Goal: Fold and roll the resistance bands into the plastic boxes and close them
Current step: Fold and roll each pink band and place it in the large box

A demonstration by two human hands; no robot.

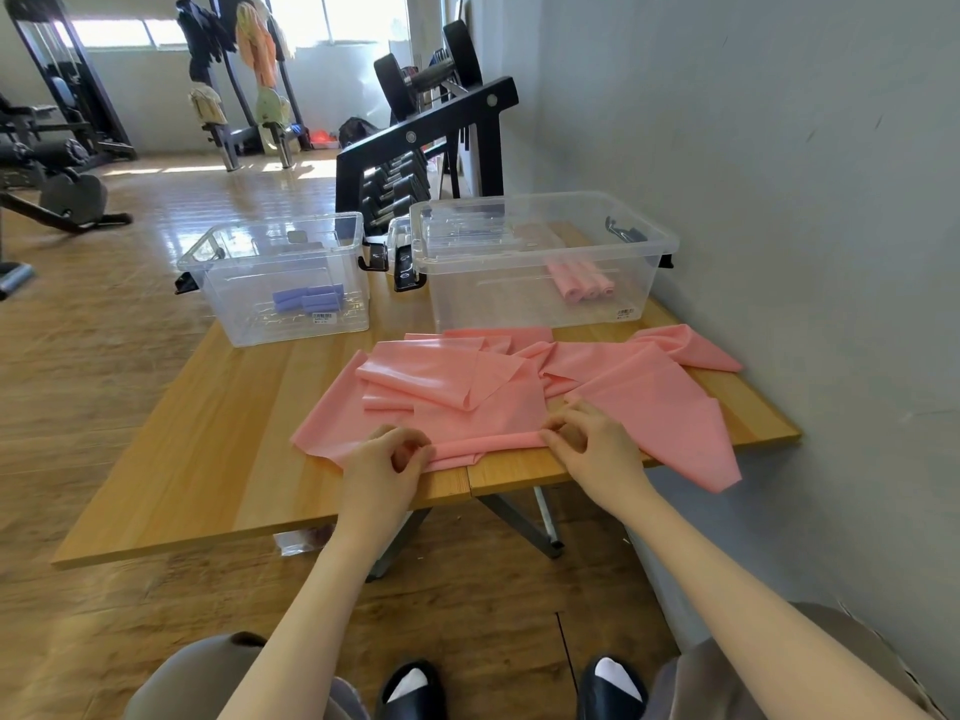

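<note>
Now both hands at near table [218,459] edge: left hand [387,462] and right hand [589,449] pinch rolled edge of pink band [467,397]. Clear boxes [291,283] behind carry small white stickers, print unreadable.

Box labels [625,314] too small to read; knees cropped.
</note>
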